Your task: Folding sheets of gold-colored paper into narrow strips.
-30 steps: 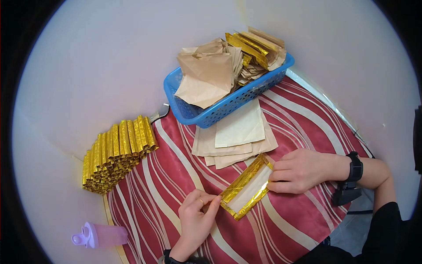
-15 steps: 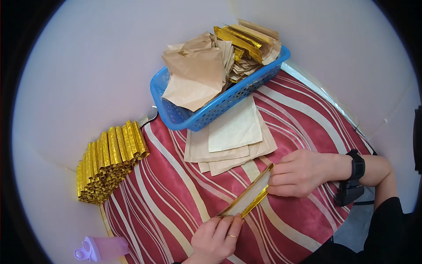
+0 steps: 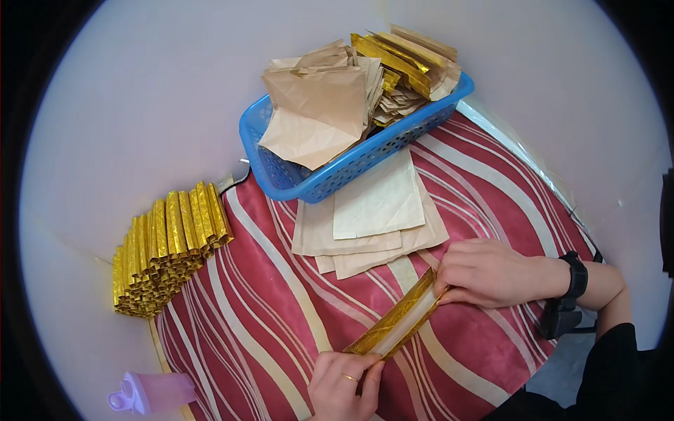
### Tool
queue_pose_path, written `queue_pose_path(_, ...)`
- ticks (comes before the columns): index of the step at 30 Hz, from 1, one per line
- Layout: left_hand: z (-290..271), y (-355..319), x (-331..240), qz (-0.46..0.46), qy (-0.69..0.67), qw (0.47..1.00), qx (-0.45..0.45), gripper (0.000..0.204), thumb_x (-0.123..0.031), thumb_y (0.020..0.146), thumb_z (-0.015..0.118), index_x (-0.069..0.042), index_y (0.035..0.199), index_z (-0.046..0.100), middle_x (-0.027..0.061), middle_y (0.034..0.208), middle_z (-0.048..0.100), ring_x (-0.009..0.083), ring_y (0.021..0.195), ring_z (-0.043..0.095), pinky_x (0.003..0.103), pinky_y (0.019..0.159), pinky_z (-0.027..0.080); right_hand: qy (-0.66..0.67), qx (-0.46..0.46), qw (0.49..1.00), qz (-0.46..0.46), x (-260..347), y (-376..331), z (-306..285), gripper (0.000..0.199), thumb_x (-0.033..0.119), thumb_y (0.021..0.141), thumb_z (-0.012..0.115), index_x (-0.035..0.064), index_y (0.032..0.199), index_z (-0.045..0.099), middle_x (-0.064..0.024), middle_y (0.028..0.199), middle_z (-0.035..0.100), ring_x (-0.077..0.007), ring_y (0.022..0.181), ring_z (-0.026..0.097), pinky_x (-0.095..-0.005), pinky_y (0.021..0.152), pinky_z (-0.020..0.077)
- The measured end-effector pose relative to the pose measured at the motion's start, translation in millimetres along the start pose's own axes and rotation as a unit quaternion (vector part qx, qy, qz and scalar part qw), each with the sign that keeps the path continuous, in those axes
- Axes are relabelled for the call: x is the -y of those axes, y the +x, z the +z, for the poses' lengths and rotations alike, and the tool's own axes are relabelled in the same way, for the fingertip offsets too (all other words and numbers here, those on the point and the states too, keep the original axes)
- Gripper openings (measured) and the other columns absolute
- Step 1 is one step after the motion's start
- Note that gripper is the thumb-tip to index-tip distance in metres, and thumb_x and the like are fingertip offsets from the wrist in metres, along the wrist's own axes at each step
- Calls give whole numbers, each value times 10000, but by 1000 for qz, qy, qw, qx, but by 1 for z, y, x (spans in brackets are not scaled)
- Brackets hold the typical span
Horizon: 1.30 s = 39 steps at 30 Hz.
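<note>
A long folded strip of gold foil paper (image 3: 393, 324) lies slanted across the red striped cloth, its edges turned in over a pale middle. My left hand (image 3: 342, 386), with a ring on one finger, pinches the strip's near end between thumb and fingers. Its far end is gripped by the bent fingers of my right hand (image 3: 484, 275); a black band circles that wrist. Just beyond the strip rests a small stack of beige and white paper sheets (image 3: 379, 210). How the paper is folded under my fingertips is hidden.
Behind the sheets stands a blue perforated basket (image 3: 365, 158) holding brown papers (image 3: 319, 112) and gold foil pieces (image 3: 393, 62). At the left, many gold paper rolls (image 3: 172, 238) are piled up. A lilac bottle (image 3: 154, 393) stands at lower left. Pale walls surround the striped cloth (image 3: 281, 316).
The strip's long edges have turned inward, so more gold shows and the pale middle is narrower. Both hands keep hold of its ends. The view has shifted slightly.
</note>
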<state>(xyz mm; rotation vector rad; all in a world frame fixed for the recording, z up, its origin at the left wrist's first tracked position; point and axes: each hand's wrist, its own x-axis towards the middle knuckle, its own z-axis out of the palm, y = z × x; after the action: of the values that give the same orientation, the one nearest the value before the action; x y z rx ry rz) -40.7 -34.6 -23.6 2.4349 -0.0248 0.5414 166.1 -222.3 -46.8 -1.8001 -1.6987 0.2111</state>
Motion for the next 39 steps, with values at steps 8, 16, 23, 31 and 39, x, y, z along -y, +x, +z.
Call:
queue_pose_path(8,5,0,3,-3,12,1000,-18,201,83,705,705,6,850,589,139,803,569,321,754,539,378,654,430,-23,17,998,56,8,4,2,196,202,855,666,59,896,538,-98,805,539,-289,777,536,-378,692,457)
queue_pose_path(16,5,-2,4,-34,21,999,18,218,74,709,702,-1,854,556,141,811,543,325,774,521,382,666,425,-24,29,996,83,11,4,1,191,191,851,668,62,906,538,-104,810,544,-293,781,540,-381,688,455)
queue_pose_path(23,4,-2,6,-34,28,998,34,227,44,713,714,-16,866,557,130,833,546,319,791,520,378,686,429,-22,27,995,96,13,7,-1,180,176,855,667,55,911,546,-102,812,545,-285,772,548,-368,678,458)
queue_pose_path(31,7,-7,5,-57,51,997,34,221,-1,716,731,-54,864,576,111,847,538,313,804,523,384,681,437,-19,41,988,147,14,7,-4,203,185,837,689,58,900,545,-97,822,553,-283,773,565,-372,658,468)
queue_pose_path(39,8,-4,5,-24,116,993,30,206,-32,728,726,-72,886,601,75,875,550,279,776,514,384,646,405,-87,-11,996,-23,3,6,3,163,147,781,646,72,916,592,-53,827,560,-219,768,574,-315,617,451)
